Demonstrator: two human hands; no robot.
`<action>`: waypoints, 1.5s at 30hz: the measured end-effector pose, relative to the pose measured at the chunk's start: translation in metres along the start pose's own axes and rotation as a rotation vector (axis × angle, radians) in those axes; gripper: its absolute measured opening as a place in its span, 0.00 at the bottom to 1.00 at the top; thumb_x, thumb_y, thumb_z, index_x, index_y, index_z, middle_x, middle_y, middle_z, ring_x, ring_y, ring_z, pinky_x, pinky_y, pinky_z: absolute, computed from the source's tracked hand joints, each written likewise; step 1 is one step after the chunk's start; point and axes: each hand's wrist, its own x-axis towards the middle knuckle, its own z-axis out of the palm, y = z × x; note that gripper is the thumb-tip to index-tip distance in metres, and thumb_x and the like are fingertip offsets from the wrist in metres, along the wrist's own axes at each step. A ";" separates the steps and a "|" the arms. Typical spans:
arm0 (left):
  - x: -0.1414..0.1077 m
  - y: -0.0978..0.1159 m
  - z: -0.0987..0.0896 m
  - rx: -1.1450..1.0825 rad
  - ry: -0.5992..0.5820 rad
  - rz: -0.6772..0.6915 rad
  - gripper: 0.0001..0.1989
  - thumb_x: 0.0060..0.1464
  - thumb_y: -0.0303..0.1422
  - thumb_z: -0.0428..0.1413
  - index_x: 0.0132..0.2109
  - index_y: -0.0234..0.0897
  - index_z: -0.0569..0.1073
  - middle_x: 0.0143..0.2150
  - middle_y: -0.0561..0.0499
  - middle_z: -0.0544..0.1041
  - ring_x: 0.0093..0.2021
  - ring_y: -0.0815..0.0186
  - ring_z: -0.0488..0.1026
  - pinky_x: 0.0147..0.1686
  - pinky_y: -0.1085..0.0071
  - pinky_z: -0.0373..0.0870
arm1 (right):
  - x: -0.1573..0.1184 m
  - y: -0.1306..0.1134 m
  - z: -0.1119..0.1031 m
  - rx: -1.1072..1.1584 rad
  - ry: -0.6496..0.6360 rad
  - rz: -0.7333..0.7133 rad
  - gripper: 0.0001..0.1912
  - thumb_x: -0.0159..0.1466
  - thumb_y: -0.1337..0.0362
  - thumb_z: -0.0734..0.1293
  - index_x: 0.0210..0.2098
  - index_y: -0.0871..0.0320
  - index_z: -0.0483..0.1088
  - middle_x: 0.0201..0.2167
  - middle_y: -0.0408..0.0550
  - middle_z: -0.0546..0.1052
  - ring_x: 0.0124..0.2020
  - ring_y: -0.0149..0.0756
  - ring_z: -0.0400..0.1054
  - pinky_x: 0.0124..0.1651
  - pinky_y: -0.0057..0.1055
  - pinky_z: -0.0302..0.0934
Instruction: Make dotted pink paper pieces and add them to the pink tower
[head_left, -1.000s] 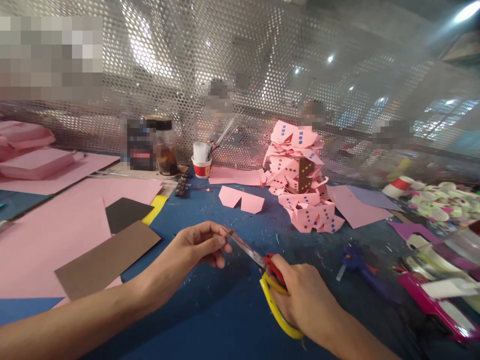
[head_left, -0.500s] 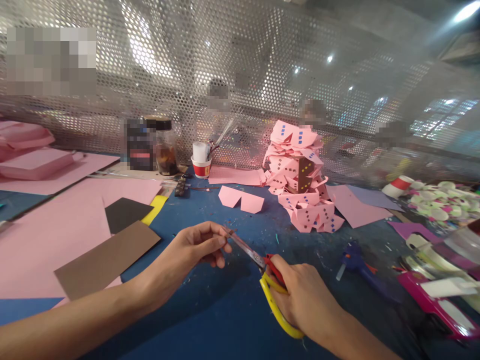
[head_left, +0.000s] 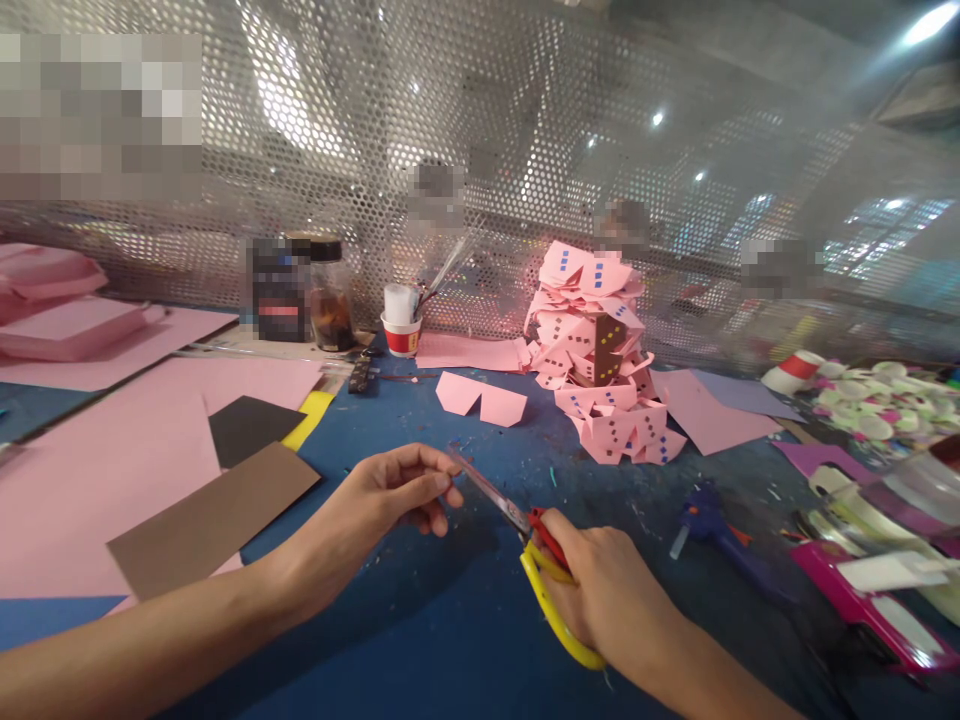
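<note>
**Between the two hands: metal-bladed scissors with red and yellow handles (head_left: pixel 514 512), tips right at the left hand's (head_left: pixel 397 490) fingertips**

Key relation: scissors' long axis runs diagonally, handles low on the right, tips up and left. Left hand sits at the tip end, right hand (head_left: pixel 607 585) at the handle end. Scissors are held above the blue, paint-flecked tabletop (head_left: pixel 420 620). Blades look together or nearly so.

Right hand: wrapped around the handles, thumb at the red one, yellow loop hanging below the palm. Firm grasp.

Left hand: thumb and index drawn close together, other fingers loosely curled. Index touching the blade tip or just beside it, can't say which. Too small to make out whether a scrap is pinched there.

Around them: notched flat cutout in pink paper (head_left: pixel 491 402) lies just beyond the blade tips, wide axis roughly crosswise, nearer the left hand. Tall pile of pink paper pieces with blue and brown squares (head_left: pixel 619 432) stands behind and to the right. Brown rectangular card (head_left: pixel 214 525) lies left of the left hand; blue glue gun (head_left: pixel 709 520) off to the right of the right hand.
</note>
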 end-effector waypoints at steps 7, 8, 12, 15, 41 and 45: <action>-0.002 0.002 -0.001 0.023 0.019 -0.007 0.12 0.59 0.39 0.60 0.44 0.36 0.73 0.37 0.49 0.78 0.30 0.69 0.72 0.33 0.70 0.68 | -0.003 0.006 0.004 0.087 0.045 -0.032 0.03 0.64 0.65 0.62 0.38 0.54 0.66 0.23 0.40 0.78 0.22 0.35 0.72 0.26 0.29 0.46; -0.002 0.002 -0.001 0.025 0.023 -0.009 0.12 0.59 0.39 0.60 0.44 0.36 0.73 0.37 0.49 0.78 0.30 0.69 0.72 0.33 0.70 0.68 | -0.003 0.006 0.004 0.109 0.053 -0.042 0.04 0.64 0.66 0.61 0.40 0.54 0.66 0.23 0.40 0.77 0.22 0.34 0.72 0.26 0.29 0.46; -0.002 0.004 0.001 0.028 0.027 -0.005 0.12 0.60 0.40 0.59 0.44 0.36 0.73 0.37 0.51 0.78 0.30 0.69 0.72 0.34 0.70 0.67 | -0.004 0.007 0.001 0.145 0.062 -0.083 0.10 0.63 0.67 0.61 0.45 0.54 0.64 0.26 0.39 0.77 0.25 0.35 0.71 0.28 0.29 0.47; -0.002 0.005 0.002 0.029 0.021 0.013 0.11 0.60 0.40 0.59 0.42 0.36 0.72 0.37 0.51 0.78 0.30 0.69 0.72 0.33 0.71 0.67 | -0.004 0.006 0.000 0.130 0.058 -0.089 0.12 0.63 0.67 0.62 0.46 0.54 0.64 0.26 0.39 0.76 0.26 0.36 0.71 0.29 0.30 0.46; -0.001 0.003 0.001 0.012 0.004 0.016 0.12 0.60 0.40 0.60 0.43 0.35 0.73 0.37 0.50 0.79 0.30 0.70 0.73 0.33 0.73 0.69 | -0.002 0.005 0.002 0.083 0.034 -0.047 0.09 0.59 0.68 0.64 0.40 0.54 0.66 0.22 0.38 0.75 0.22 0.34 0.70 0.27 0.30 0.43; 0.000 0.002 0.000 0.009 -0.006 0.021 0.11 0.60 0.39 0.59 0.43 0.35 0.72 0.38 0.50 0.80 0.30 0.70 0.73 0.33 0.72 0.69 | -0.001 0.005 0.003 0.063 0.043 -0.043 0.08 0.59 0.68 0.64 0.39 0.55 0.66 0.22 0.39 0.75 0.22 0.34 0.71 0.27 0.30 0.43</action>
